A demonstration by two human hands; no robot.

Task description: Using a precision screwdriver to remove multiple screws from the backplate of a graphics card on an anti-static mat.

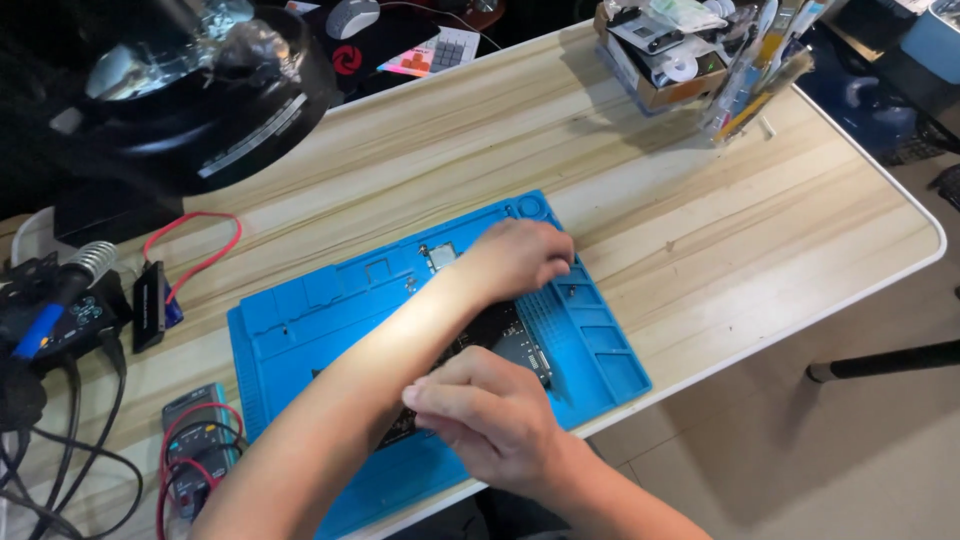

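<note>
Head view — both hands curled, left hand [520,258] and right hand [490,415] on dark circuit board [505,335] over ridged blue mat [300,330].

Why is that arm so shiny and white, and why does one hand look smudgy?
In the head view, strong light washes out the left forearm above the blue mat; the left hand looks motion-blurred at the fingers; the black magnifier lamp near the lens is out of focus, with glare on its glass.

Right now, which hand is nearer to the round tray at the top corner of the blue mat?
Left. The left hand lies just below the round tray; the right hand stays far down near the blue mat front edge.
</note>
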